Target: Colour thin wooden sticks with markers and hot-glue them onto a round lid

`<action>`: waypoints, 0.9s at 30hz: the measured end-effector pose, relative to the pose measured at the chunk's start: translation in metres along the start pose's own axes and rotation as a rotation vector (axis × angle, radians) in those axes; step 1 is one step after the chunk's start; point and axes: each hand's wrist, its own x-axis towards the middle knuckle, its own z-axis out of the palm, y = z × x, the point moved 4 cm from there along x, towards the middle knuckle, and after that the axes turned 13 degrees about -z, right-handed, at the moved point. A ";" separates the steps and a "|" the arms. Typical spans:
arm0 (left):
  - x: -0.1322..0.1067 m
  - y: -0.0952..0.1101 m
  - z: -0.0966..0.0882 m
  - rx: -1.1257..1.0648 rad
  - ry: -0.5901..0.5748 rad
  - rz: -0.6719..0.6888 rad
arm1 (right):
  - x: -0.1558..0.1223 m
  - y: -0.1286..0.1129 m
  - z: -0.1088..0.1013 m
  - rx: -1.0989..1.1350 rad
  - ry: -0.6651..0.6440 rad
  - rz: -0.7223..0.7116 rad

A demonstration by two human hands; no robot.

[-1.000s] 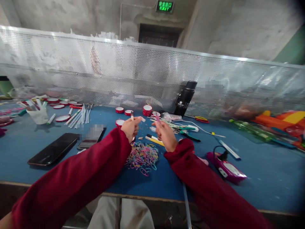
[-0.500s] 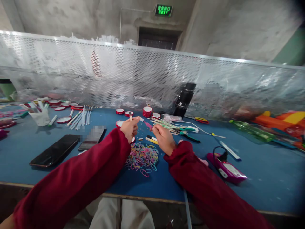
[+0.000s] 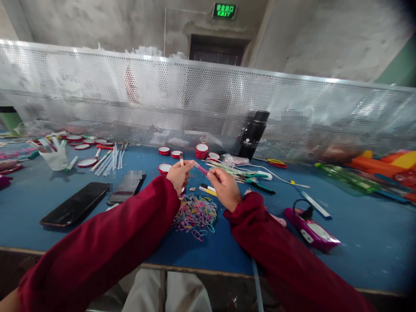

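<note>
My left hand is closed on a short white stick that pokes up from its fingers. My right hand pinches a thin pink stick, and that stick's tip points left and meets my left fingers. Both hands hover over the blue table, just beyond a heap of coloured rubber bands. Dark red sleeves cover both arms.
Two dark phones lie at the left. Red and white tape rolls, a black bottle, scissors and loose sticks sit behind the hands. A purple device with a cable is on the right. A perforated metal screen closes the table's far edge.
My right hand has moved left towards my left hand, and the pink stick has swung from upright to pointing left at my left fingers.
</note>
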 end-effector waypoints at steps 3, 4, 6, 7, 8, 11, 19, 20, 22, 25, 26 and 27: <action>0.001 -0.002 0.001 0.007 -0.012 -0.008 | 0.000 -0.002 -0.003 -0.010 0.040 -0.012; 0.001 -0.003 0.001 0.008 -0.013 -0.009 | 0.000 -0.003 -0.003 -0.020 0.056 -0.018; 0.001 -0.004 0.001 0.011 -0.017 -0.007 | -0.001 -0.005 -0.003 -0.045 0.076 -0.024; 0.001 -0.004 0.001 0.013 -0.019 -0.005 | -0.001 -0.006 -0.003 -0.055 0.078 -0.025; 0.001 -0.004 0.002 0.016 -0.023 -0.004 | -0.001 -0.007 -0.002 -0.059 0.078 -0.024; 0.000 -0.004 0.003 0.018 -0.028 -0.014 | -0.002 -0.009 -0.001 -0.056 0.085 -0.033; -0.003 -0.004 0.006 0.021 -0.020 0.032 | -0.003 -0.012 0.000 -0.039 0.104 -0.038; -0.003 -0.004 0.007 0.016 -0.013 0.036 | -0.004 -0.012 0.001 -0.038 0.106 -0.031; -0.003 -0.005 0.007 0.011 0.002 0.037 | -0.005 -0.013 0.003 -0.038 0.116 -0.025; -0.003 -0.006 0.008 0.019 0.017 0.037 | -0.004 -0.011 0.003 -0.046 0.124 -0.034; -0.003 -0.006 0.008 0.028 0.019 0.032 | -0.001 -0.009 0.002 -0.045 0.115 -0.040; -0.003 -0.006 0.008 0.039 0.019 0.026 | 0.002 -0.006 0.000 -0.044 0.101 -0.046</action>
